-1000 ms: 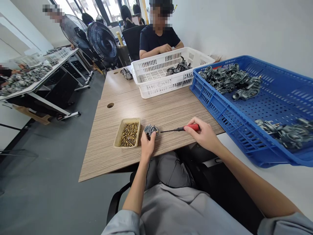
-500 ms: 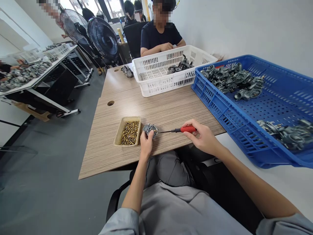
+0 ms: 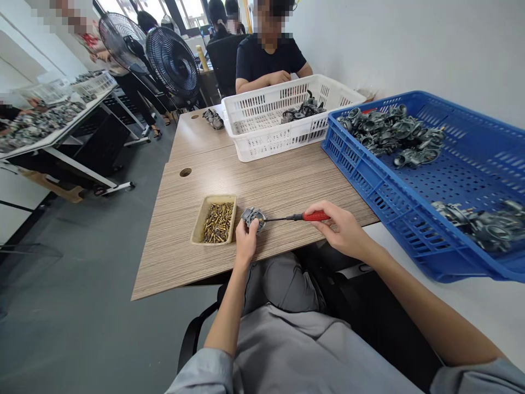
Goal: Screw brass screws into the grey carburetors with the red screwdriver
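My left hand [image 3: 246, 241] is closed on a grey metal carburetor [image 3: 252, 215], its thumb resting on the near side. In my right hand [image 3: 338, 227] is a screwdriver [image 3: 315, 215] with a red handle, gripped between thumb and fingers. Its dark shaft lies level and points left, with the tip at the carburetor's right side; the exact contact point is too small to make out. Just left of the carburetor stands a cream plastic tray [image 3: 198, 223] holding many small brass parts [image 3: 218, 221].
A white basket [image 3: 266, 146] with some carburetors stands at the back of the wooden table [image 3: 172, 251]. To the right is a blue crate [image 3: 369, 183] with heaped carburetors [image 3: 394, 128]. Another carburetor [image 3: 213, 119] lies at the far left. A co-worker [image 3: 268, 57] sits opposite, behind the basket.
My hands, the carburetor and the screwdriver stay nearly in place. In the background, a person behind the fans has come further into view.
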`<state>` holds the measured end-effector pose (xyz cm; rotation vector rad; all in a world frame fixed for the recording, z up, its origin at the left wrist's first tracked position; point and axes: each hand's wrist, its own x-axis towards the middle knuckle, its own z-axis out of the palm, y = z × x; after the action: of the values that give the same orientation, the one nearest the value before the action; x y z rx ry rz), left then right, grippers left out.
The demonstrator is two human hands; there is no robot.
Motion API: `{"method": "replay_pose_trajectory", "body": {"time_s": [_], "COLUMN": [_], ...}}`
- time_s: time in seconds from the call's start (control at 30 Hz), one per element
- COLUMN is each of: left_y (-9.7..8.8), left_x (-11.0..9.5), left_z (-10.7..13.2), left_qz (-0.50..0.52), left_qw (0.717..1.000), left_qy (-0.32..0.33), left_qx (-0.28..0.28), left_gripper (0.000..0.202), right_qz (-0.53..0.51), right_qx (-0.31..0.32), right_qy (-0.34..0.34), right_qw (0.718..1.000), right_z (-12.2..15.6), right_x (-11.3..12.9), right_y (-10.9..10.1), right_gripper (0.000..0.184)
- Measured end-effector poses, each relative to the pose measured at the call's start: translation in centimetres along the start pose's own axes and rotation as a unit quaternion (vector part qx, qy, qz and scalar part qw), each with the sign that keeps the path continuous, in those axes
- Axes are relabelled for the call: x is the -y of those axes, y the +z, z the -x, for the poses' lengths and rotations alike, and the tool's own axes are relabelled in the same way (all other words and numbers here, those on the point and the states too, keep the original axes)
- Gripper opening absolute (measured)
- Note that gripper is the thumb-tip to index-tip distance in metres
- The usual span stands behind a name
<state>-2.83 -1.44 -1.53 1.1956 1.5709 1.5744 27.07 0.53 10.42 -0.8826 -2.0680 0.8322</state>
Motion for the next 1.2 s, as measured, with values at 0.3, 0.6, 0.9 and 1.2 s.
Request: {"method": "replay_pose_trajectory", "body": {"time_s": [0.3,0.6,0.9,1.2], "left_y": [-0.05,-0.05,-0.03,0.00], "left_x": [-0.04,-0.40,-0.69,-0.94], "left_z": [0.07,0.13,0.17,0.18], "left_qz": [0.001,0.006,0.017,0.006], "left_qw": [1.000,1.000,1.000,1.000], "left_qy": [-0.007,-0.010,-0.024,-0.016], "left_qx": [0.003,0.011,0.011,0.019], "left_gripper": [0.053,0.054,0.052,0.051], "right_qz": [-0.004,-0.007,-0.021,-0.006], "right_qx": [0.027,0.018,0.007,0.017], "right_qy": [-0.024,-0.028,-0.034,-0.049], "right_qw": [0.999,0.999,0.999,0.999], "right_z": [-0.02,0.02,-0.01,-0.07], "right_x": [-0.15,-0.06,-0.18,-0.16], "right_y": [-0.46,-0.72,-0.64,-0.74], "right_gripper": [0.032,0.033,0.035,0.035]}}
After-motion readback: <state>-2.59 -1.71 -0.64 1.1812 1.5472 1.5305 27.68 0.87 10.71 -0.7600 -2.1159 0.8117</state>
